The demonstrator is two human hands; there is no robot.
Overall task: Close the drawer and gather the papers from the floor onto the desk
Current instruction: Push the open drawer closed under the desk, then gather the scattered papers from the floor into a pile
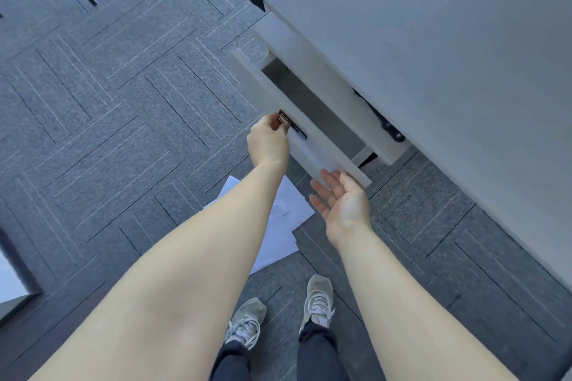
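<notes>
Under the pale grey desk [433, 24], a light grey drawer [312, 120] stands pulled out, its far inside dark and hard to read. On its front panel the left hand [268, 140] has its fingers closed around a small metal handle [283, 118], which the fingers partly cover. Just beside it, the right hand [343, 204] hovers by the drawer's near corner with palm up and fingers spread and loosely curved, gripping nothing. Several white paper sheets [284, 222] lie overlapped on the grey carpet tiles [108, 108], largely hidden behind the left forearm. Two grey sneakers [317, 300] show below.
</notes>
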